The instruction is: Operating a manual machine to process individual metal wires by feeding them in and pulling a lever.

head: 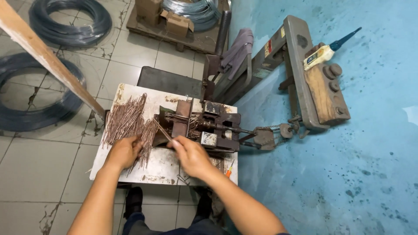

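My left hand (123, 151) pressed wire rods (126, 119) on the worn white table (161, 167); my right hand (190, 154) pinched one rod (162, 129) over the tiled floor (39, 169).

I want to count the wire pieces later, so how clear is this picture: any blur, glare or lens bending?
Head view: light is even and soft, with no harsh glare; the wire pieces look sharp enough near the left hand; the right hand and its held wires are slightly soft; the wooden beam and the floor tiles bow a little toward the edges, a wide-lens effect.
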